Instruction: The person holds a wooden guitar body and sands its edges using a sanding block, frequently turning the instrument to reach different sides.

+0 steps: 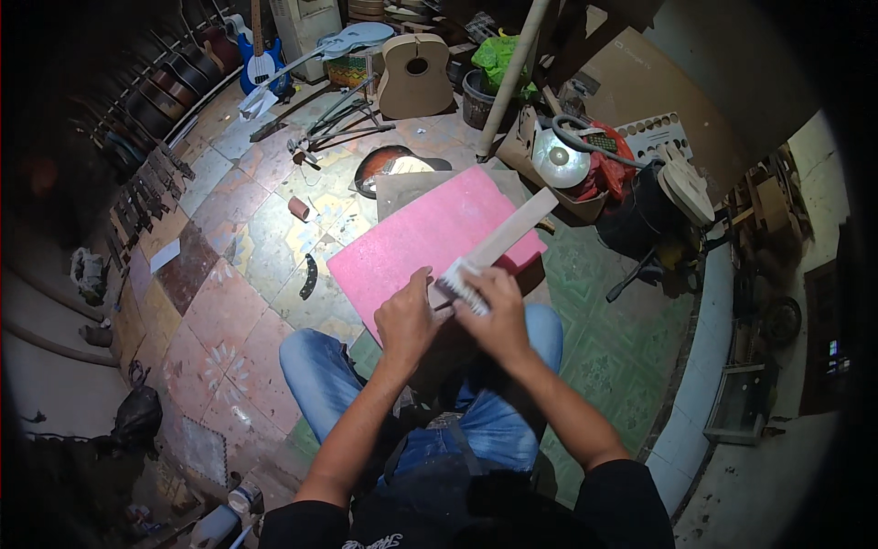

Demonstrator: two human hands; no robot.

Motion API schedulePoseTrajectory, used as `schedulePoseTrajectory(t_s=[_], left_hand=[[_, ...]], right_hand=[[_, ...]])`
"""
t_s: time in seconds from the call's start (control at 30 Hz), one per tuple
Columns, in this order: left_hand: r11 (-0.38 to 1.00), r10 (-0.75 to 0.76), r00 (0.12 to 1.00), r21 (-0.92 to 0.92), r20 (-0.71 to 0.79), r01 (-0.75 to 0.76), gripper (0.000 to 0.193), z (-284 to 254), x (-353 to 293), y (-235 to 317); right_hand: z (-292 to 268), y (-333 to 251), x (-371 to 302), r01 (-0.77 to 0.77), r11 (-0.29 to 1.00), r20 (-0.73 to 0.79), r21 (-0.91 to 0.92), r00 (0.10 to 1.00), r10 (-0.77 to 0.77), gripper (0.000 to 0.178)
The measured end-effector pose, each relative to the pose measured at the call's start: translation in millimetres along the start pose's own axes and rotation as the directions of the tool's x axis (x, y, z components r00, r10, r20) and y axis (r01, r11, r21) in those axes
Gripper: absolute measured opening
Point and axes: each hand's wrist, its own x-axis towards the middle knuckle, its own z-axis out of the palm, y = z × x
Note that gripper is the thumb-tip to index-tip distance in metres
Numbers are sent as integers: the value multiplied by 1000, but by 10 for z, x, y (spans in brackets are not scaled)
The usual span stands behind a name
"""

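A long pale wooden bar [514, 229] lies slantwise over a pink board [412, 240], its far end pointing to the upper right. At its near end my left hand [405, 316] is closed round the wood, thumb along the bar. My right hand [498, 316] grips a folded white sheet with dark print [465, 282], pressed against the bar just ahead of the left hand. What face the sheet turns to the wood is hidden. The pink board rests in front of my knees, on a brownish flat surface [393, 194] that shows past its far edge.
A sunburst guitar body [384, 167] lies behind the board. A tan guitar body [416, 78] and a blue guitar [261, 66] stand farther back. To the right is a box with a round metal disc [561, 160]. A brown cylinder [299, 209] and a dark curved piece [309, 277] lie on the tiles.
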Motion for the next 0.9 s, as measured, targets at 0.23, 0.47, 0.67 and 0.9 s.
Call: schedulePoseTrajectory(t_s=[0.23,0.47,0.67,0.9], left_hand=[[1000,1,1000,18,3,-1,74,19,-20,43],[999,34,999,-7,-1,-34,73,77,-97,111],[998,21,1000,-51,-2,-21,76,53,-114,183],[1000,7,1000,9,-3,-7,68,43,-68,38]], right_hand=[[-94,-91,30,28,996,10,-89,1000,-27,46],[-129,441,127,-91,993,-21,-74,996,90,49],[-260,569,124,-94,995,-51,-38,994,92,43],[-131,178,-90,63,997,34,50,997,-65,48]])
